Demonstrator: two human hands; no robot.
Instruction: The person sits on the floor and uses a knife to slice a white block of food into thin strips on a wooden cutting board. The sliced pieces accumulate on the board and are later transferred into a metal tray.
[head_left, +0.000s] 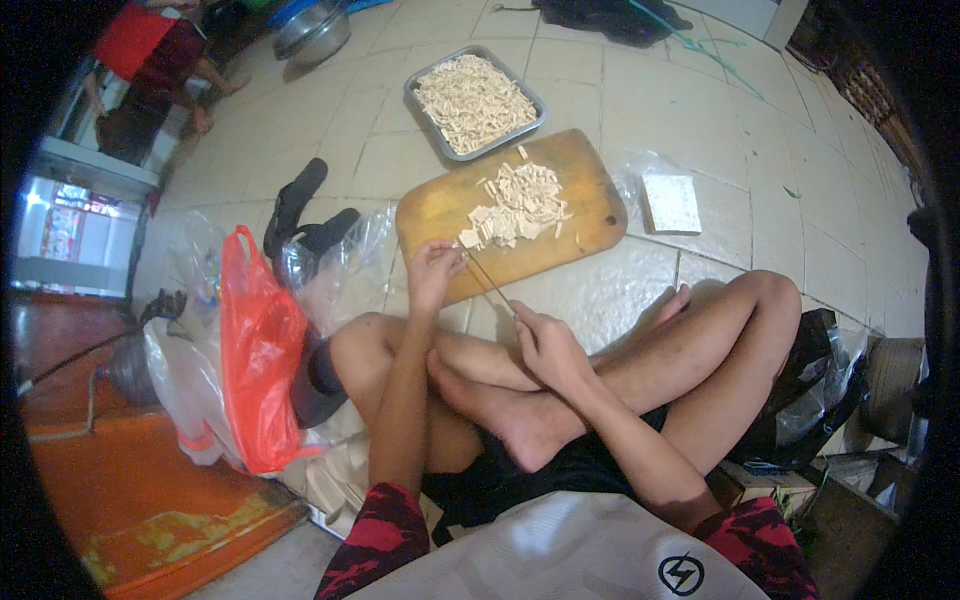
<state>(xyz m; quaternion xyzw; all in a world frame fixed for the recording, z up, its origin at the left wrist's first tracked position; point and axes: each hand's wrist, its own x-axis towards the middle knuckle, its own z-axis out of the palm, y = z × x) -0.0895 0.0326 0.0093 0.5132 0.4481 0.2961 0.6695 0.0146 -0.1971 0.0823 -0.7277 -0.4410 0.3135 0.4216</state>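
Observation:
My right hand (553, 349) grips a thin-bladed tool, probably a knife (489, 277), that slants up to the left over the near edge of a wooden cutting board (435, 206). The fingers of my left hand (435, 270) are bunched close to its tip. Whether they pinch a piece or only touch the blade is too small to tell. Just beyond them lie pale flat slices (474, 237), beside a heap of pale cut strips (529, 191) on the board. Behind the board, a rectangular metal tray (541, 112) is filled with similar strips (476, 97).
A white rectangular block (671, 204) rests right of the board by clear plastic. Left are a red plastic bag (259, 352), dark sandals (300, 199) and clear bags (360, 255). Metal bowls (315, 34) stand far back; another person (154, 67) is at upper left. My crossed legs (697, 352) border the board.

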